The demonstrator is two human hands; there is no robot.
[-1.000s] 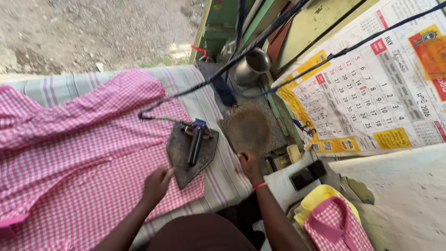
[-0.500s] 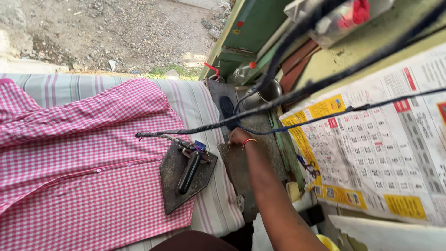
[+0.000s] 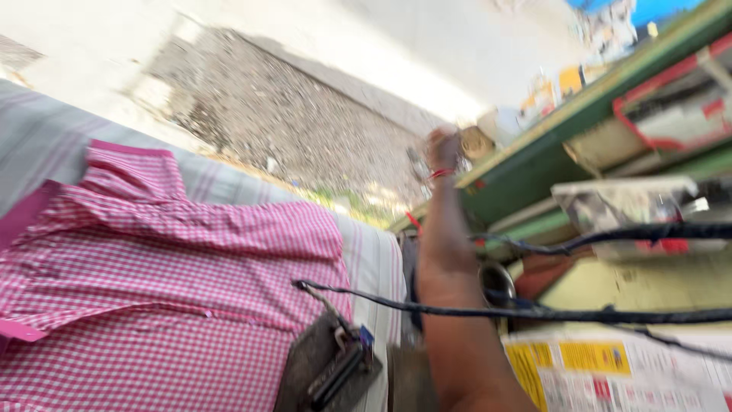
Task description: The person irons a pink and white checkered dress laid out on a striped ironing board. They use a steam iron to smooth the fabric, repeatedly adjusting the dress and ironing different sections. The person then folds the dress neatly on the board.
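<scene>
Striped ironing table [image 3: 374, 263] (pink shirt [image 3: 152, 290])

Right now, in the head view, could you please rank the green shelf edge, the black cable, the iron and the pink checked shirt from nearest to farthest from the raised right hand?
From the right hand:
1. Green shelf edge, just right of it.
2. Black cable, below, across the forearm.
3. Iron, lower left, on the shirt.
4. Pink checked shirt, far left; its nearest edge rivals the iron.

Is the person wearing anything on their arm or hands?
Only the right arm shows. It is bare, with no sleeve and no glove on the right hand. A thin red band goes around the wrist. The picture is blurry, so finer details cannot be told.
</scene>
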